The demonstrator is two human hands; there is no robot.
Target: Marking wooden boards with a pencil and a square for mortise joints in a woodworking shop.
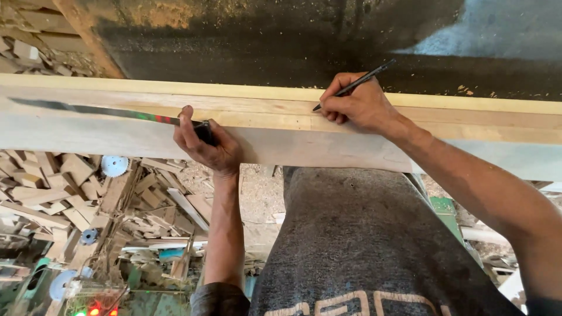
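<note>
A long pale wooden plank runs across the view in front of me, its upper edge made of narrower strips. My left hand grips a small dark tape-measure case against the plank's face, and the metal tape blade stretches out to the left along the wood. My right hand rests on the plank's top edge and holds a dark pencil, its tip touching the wood near the middle.
Behind the plank lies a dark, sawdust-covered machine surface. Below on the left lies a heap of wood offcuts with round saw blades among them. Sawdust covers the floor.
</note>
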